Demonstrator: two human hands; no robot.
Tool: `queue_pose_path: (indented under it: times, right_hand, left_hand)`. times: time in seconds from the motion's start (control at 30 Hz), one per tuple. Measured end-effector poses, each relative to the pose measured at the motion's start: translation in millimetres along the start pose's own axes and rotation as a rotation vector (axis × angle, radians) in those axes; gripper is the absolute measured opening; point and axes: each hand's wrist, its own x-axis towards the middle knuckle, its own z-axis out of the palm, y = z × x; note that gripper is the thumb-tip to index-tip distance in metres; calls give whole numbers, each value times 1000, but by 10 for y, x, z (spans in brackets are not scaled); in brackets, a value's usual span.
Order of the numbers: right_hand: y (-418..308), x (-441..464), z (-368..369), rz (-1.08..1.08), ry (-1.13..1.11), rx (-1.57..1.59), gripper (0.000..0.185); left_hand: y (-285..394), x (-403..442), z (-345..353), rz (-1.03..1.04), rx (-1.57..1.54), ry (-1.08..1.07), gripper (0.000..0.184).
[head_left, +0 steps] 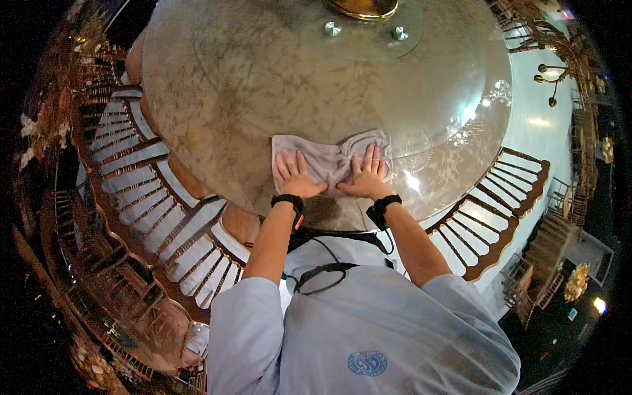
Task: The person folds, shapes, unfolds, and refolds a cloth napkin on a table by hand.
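A greyish-pink cloth [332, 155] lies spread and slightly rumpled on a large round table [237, 99], close to its near edge. My left hand [295, 176] presses on the cloth's left part, fingers stretched out and palm down. On the right part of the cloth rests my right hand [366, 175], also flat with its fingers apart. The two thumbs point toward each other, with cloth between them. Both wrists wear black bands. The tabletop under the cloth is hidden.
Toward the table's far side sit a round golden base [365, 8] and two shiny silver knobs [333, 28]. Wooden spindle-back chairs [158, 204] ring the left side, and another chair [490, 214] stands close on the right. Lights reflect off the glossy right part of the tabletop.
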Motion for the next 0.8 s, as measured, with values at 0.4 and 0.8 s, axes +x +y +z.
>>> queue_pose_path:
  times: [0.4, 0.8]
  right_hand:
    - [-7, -11, 4, 6, 44, 7, 104]
    - [19, 20, 50, -28, 133, 13, 105]
  left_hand:
    - [-1, 25, 42, -3, 2, 31, 122]
    - [-22, 36, 83, 39, 13, 109, 121]
